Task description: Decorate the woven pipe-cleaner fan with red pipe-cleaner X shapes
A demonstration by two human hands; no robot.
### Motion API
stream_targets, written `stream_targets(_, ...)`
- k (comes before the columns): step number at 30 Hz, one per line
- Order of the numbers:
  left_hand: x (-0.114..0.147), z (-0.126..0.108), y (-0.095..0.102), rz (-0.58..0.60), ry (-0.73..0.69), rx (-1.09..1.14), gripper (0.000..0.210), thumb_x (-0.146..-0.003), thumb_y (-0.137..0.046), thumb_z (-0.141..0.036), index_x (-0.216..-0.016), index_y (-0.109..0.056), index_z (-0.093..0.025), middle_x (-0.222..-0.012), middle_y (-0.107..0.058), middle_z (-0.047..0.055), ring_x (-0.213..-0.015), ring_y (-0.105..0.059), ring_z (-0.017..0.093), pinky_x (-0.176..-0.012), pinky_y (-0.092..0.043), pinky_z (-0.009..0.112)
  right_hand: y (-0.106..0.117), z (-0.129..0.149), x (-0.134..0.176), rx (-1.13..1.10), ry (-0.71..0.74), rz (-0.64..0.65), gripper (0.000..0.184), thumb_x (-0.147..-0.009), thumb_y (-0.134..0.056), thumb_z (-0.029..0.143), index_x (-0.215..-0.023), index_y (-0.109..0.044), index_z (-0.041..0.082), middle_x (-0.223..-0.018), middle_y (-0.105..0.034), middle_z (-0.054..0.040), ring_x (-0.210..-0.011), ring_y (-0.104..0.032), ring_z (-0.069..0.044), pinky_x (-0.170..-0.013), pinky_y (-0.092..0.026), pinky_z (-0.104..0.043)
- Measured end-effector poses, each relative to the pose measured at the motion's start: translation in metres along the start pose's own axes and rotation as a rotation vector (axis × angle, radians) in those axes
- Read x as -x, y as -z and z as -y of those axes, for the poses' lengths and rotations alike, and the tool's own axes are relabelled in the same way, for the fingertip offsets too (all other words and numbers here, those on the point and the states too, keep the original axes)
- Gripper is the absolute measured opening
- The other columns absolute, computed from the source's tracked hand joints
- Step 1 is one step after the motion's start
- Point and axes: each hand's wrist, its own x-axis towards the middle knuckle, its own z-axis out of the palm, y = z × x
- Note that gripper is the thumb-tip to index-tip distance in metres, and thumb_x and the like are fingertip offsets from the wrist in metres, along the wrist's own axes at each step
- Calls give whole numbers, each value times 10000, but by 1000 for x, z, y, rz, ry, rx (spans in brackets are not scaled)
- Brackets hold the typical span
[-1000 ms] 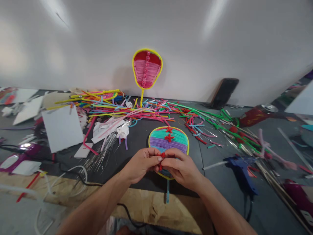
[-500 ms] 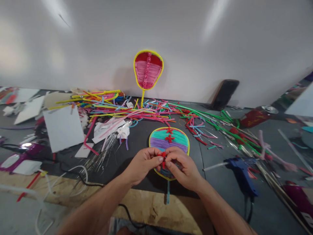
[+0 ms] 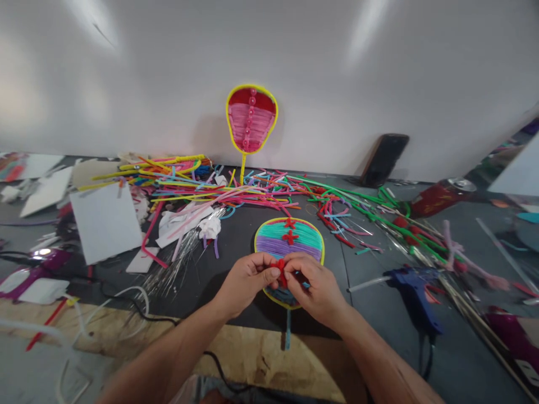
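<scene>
The fingers of my left hand (image 3: 244,283) and right hand (image 3: 315,289) pinch a small red piece (image 3: 281,271) over a striped fan (image 3: 288,246), which lies on the desk (image 3: 240,235) with two red stars (image 3: 290,237) near its top. Beyond it, pipe cleaners (image 3: 252,196) lie heaped before a pink fan (image 3: 252,120); rightward lies a blue glue gun (image 3: 415,292).

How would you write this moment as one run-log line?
left hand: pinching red piece | right hand: at same piece | beneath hands: striped fan, two red stars near top | person's right: blue glue gun
</scene>
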Motion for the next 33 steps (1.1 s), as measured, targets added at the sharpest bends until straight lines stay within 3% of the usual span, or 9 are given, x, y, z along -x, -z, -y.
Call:
stream_targets(4,1,-2,-1,-27,-2,-82,197,-721,-696,-311,-739,-616,-132,-629,-609,-18,-572,-538,85,-604,-427,210,1,-4,2,-5,28,30,131,-844,-495,95,-885,-546,208,-907,-644,-68,-884,-622,-157,-762,-511,-270)
stream_targets(11,2,-6,-1,-95,-44,-187,168,-748,-643,-312,-735,-621,-147,-591,-604,-21,-564,-534,98,-586,-419,212,2,-2,1,-11,-113,43,95,-890,-517,201,-960,-581,202,-851,-676,-46,-773,-643,-156,-717,-515,-268)
stream_targets(14,3,-4,-2,-99,-68,-203,168,-757,-636,-315,-736,-626,-149,-608,-604,-17,-576,-534,102,-590,-420,214,0,0,1,-18,-79,41,113,-902,-483,179,-887,-592,206,-785,-667,-36,-736,-638,-149,-683,-514,-254)
stream_targets(19,2,0,-3,-115,-66,-173,208,-756,-640,-348,-695,-604,-152,-601,-579,-25,-559,-513,99,-580,-413,217,-5,0,3,117,77,-15,169,-892,-462,116,-953,-592,204,-815,-666,-61,-746,-635,-156,-665,-523,-257)
stream_targets(22,1,1,-3,-102,-43,-154,224,-756,-644,-361,-696,-603,-150,-603,-576,-22,-570,-512,100,-591,-411,220,-5,-2,3,195,125,-16,192,-889,-447,103,-972,-589,203,-861,-669,-78,-778,-634,-168,-687,-524,-273)
stream_targets(27,-1,-3,-2,-26,47,-93,212,-698,-695,-334,-750,-630,-139,-649,-595,-15,-590,-517,96,-612,-418,223,3,-5,0,126,-10,70,171,-895,-423,111,-876,-571,195,-748,-620,-42,-687,-595,-147,-619,-491,-245)
stream_targets(33,1,-8,-1,11,68,-97,229,-647,-719,-256,-836,-649,-149,-778,-640,13,-697,-549,120,-669,-432,233,13,-7,-2,132,-6,172,211,-891,-403,90,-901,-583,201,-812,-648,-57,-729,-605,-151,-656,-494,-253)
